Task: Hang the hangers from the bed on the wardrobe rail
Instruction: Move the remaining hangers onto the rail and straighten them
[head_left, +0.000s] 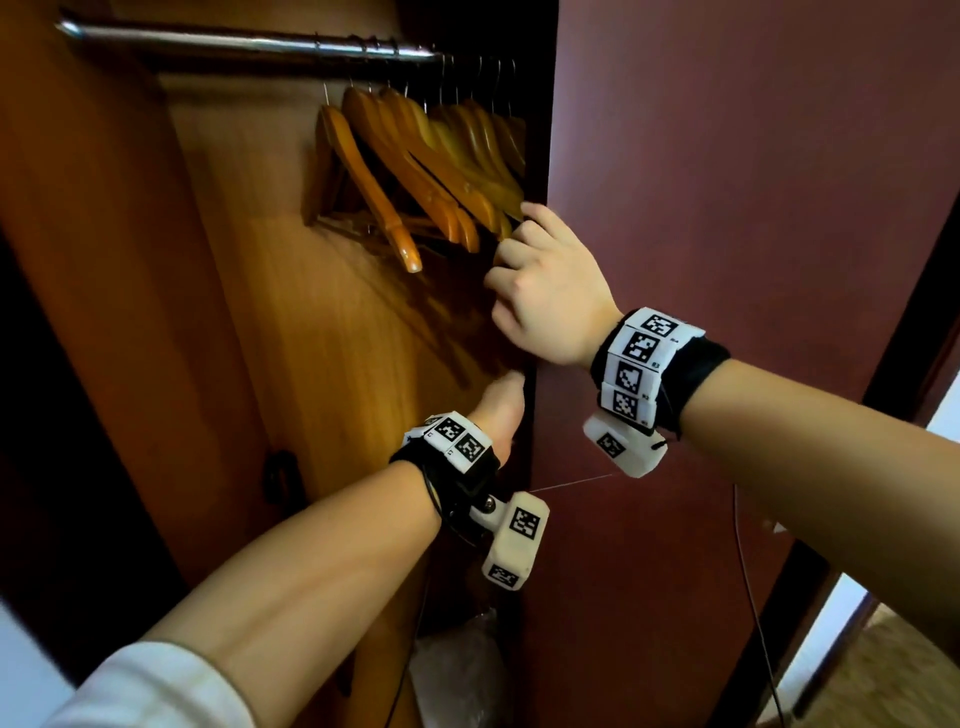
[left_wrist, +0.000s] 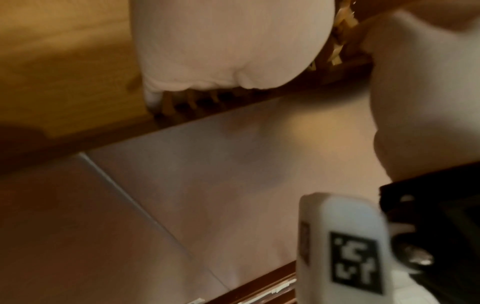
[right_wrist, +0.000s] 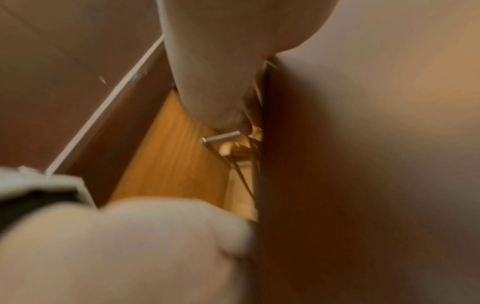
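Observation:
Several orange-brown wooden hangers (head_left: 415, 171) hang close together at the right end of the metal rail (head_left: 249, 44) inside the wardrobe. The rail's left part is bare. My right hand (head_left: 519, 249) is just below the hangers' lower ends, its fingers curled round the edge of the dark red wardrobe door (head_left: 727, 208). Lower down, my left hand (head_left: 506, 400) reaches to the same edge, its fingertips hidden behind it. In the right wrist view the rail (right_wrist: 221, 137) shows small past my thumb, and the left hand (right_wrist: 130, 246) is pressed to the door (right_wrist: 337, 185). Neither hand holds a hanger.
The wardrobe's wooden back wall (head_left: 332, 338) and left side panel (head_left: 104, 260) enclose the space. A clear plastic bag (head_left: 457, 675) lies at the bottom. A dark fitting (head_left: 280, 475) sits on the inner wall. At the lower right a gap shows floor (head_left: 883, 665).

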